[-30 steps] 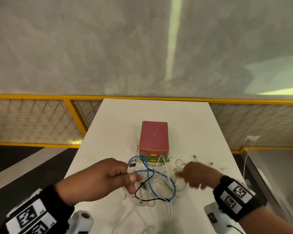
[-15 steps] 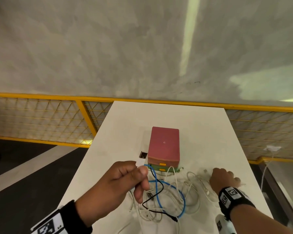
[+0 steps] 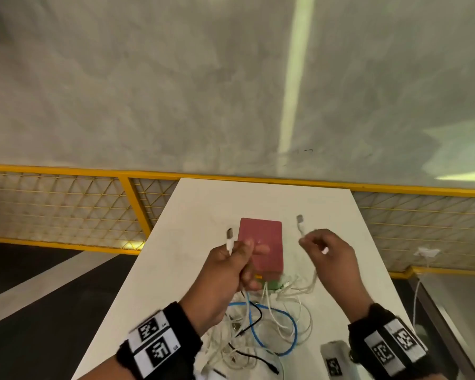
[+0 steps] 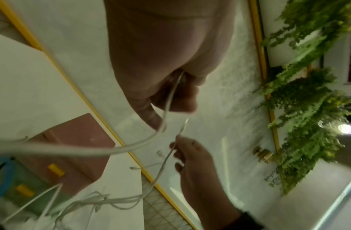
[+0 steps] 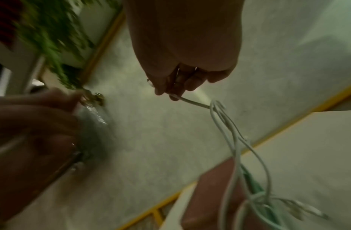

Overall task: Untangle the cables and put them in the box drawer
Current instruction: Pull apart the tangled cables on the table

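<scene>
Two hands — left hand (image 3: pixel 232 266) pinches white cable (image 3: pixel 230 239) | right hand (image 3: pixel 331 253) pinches another | one box (image 3: pixel 261 242)

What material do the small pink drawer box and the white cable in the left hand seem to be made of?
Pink drawer box: probably matte plastic; flat even colour, rounded corners, moulded yellow handles. White cable that the left hand grips: apparently a smooth rubbery plastic jacket, since it bends in soft curves, with a grey, seemingly metal plug tip.

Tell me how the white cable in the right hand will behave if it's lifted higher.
Probably floppy: the white cable droops from the right hand. It likely drags the tangle along, since its strands loop together. Likely light, a fingertip pinch holds it.
</scene>
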Demonstrator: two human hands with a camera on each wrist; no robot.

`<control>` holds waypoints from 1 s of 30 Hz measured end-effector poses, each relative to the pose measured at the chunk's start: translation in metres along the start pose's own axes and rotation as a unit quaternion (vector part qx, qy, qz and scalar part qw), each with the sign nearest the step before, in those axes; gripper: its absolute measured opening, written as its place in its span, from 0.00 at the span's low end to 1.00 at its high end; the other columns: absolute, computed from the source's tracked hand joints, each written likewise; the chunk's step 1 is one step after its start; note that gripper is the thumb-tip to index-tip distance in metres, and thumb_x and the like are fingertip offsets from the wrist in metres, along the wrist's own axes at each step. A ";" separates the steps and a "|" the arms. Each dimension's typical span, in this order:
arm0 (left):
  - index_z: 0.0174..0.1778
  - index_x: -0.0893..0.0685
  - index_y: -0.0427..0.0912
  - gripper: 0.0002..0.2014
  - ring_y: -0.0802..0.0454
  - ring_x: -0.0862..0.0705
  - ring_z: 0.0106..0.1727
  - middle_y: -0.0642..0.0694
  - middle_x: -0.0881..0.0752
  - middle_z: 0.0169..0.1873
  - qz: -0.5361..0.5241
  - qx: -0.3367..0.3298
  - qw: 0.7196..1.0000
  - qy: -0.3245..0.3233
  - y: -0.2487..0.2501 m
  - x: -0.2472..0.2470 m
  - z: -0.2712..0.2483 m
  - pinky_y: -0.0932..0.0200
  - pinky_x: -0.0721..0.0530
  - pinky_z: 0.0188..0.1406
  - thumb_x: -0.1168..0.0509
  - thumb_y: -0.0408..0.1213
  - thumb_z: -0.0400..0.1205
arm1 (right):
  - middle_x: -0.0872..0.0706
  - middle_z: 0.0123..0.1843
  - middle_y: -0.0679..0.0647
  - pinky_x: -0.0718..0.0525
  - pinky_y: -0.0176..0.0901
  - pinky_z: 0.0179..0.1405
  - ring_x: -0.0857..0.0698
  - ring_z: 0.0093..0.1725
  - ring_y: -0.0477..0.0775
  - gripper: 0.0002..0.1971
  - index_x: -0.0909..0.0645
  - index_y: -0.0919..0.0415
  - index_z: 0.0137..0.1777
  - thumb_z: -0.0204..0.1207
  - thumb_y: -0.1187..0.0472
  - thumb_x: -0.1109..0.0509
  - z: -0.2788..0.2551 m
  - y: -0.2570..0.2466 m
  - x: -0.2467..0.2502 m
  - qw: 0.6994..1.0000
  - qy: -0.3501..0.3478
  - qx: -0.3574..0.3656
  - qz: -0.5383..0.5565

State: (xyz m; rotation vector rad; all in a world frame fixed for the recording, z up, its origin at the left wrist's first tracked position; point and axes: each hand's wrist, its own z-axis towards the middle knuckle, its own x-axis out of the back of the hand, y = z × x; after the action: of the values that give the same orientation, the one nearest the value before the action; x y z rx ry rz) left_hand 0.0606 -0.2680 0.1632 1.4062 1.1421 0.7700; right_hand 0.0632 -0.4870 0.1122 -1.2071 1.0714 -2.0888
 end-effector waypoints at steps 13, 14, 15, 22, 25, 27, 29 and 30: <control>0.66 0.15 0.51 0.28 0.48 0.11 0.62 0.47 0.09 0.60 0.069 0.006 0.996 -0.046 -0.006 -0.019 0.020 0.46 0.16 0.66 0.46 0.65 0.83 | 0.08 0.43 0.43 0.18 0.27 0.45 0.12 0.45 0.39 0.19 0.13 0.41 0.44 0.74 0.72 0.26 -0.030 -0.076 -0.010 0.979 -0.125 0.071 0.145; 0.66 0.15 0.48 0.25 0.47 0.11 0.60 0.45 0.09 0.58 0.045 0.002 0.998 -0.040 -0.004 -0.016 0.021 0.48 0.15 0.62 0.48 0.60 0.87 | 0.07 0.44 0.44 0.16 0.30 0.47 0.11 0.45 0.40 0.19 0.12 0.43 0.46 0.74 0.72 0.26 -0.032 -0.075 -0.009 0.975 -0.128 0.053 0.173; 0.65 0.14 0.47 0.24 0.46 0.11 0.60 0.43 0.09 0.58 0.024 0.000 0.999 -0.030 -0.002 -0.013 0.022 0.49 0.15 0.60 0.50 0.55 0.89 | 0.07 0.45 0.47 0.13 0.36 0.47 0.10 0.45 0.45 0.16 0.12 0.46 0.45 0.74 0.72 0.26 -0.034 -0.074 -0.007 0.973 -0.120 0.035 0.195; 0.56 0.10 0.43 0.23 0.49 0.12 0.61 0.40 0.08 0.56 -0.054 -0.030 0.998 0.014 -0.006 -0.006 0.027 0.55 0.19 0.60 0.51 0.49 0.91 | 0.11 0.37 0.62 0.23 0.43 0.32 0.18 0.31 0.53 0.26 0.14 0.65 0.43 0.85 0.43 0.43 -0.051 -0.058 -0.025 0.821 -0.293 -0.361 0.332; 0.39 0.11 0.37 0.23 0.34 0.11 0.50 0.35 0.09 0.34 -0.057 -0.035 0.996 0.053 -0.005 -0.011 0.016 0.43 0.15 0.57 0.45 0.44 0.90 | 0.14 0.37 0.57 0.23 0.43 0.35 0.19 0.32 0.51 0.21 0.15 0.60 0.45 0.82 0.43 0.38 -0.049 -0.052 -0.034 0.752 -0.307 -0.409 0.417; 0.31 0.17 0.35 0.23 0.33 0.13 0.39 0.43 0.18 0.16 -0.062 -0.031 0.993 0.099 -0.004 -0.007 0.008 0.41 0.15 0.52 0.44 0.42 0.89 | 0.14 0.37 0.56 0.22 0.46 0.39 0.16 0.32 0.52 0.15 0.16 0.61 0.44 0.79 0.50 0.36 -0.043 -0.054 -0.034 0.713 -0.267 -0.433 0.482; 0.26 0.22 0.37 0.25 0.39 0.17 0.29 0.47 0.28 0.10 -0.043 -0.033 0.992 0.112 -0.006 0.004 0.001 0.42 0.19 0.53 0.45 0.43 0.89 | 0.14 0.35 0.59 0.20 0.48 0.40 0.12 0.30 0.56 0.12 0.18 0.63 0.40 0.78 0.57 0.37 -0.035 -0.052 -0.034 0.694 -0.211 -0.452 0.520; 0.25 0.23 0.38 0.26 0.41 0.20 0.24 0.46 0.33 0.10 -0.034 -0.036 0.993 0.105 -0.007 0.011 -0.004 0.40 0.19 0.56 0.45 0.43 0.89 | 0.14 0.34 0.59 0.19 0.48 0.39 0.12 0.28 0.56 0.11 0.19 0.63 0.38 0.79 0.59 0.38 -0.030 -0.048 -0.034 0.692 -0.183 -0.462 0.524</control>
State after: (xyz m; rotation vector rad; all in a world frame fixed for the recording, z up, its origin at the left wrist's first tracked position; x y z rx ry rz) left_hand 0.0588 -0.2569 0.1549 1.2423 1.3044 0.9186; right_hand 0.0516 -0.4234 0.1263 -0.8829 2.0168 -0.3409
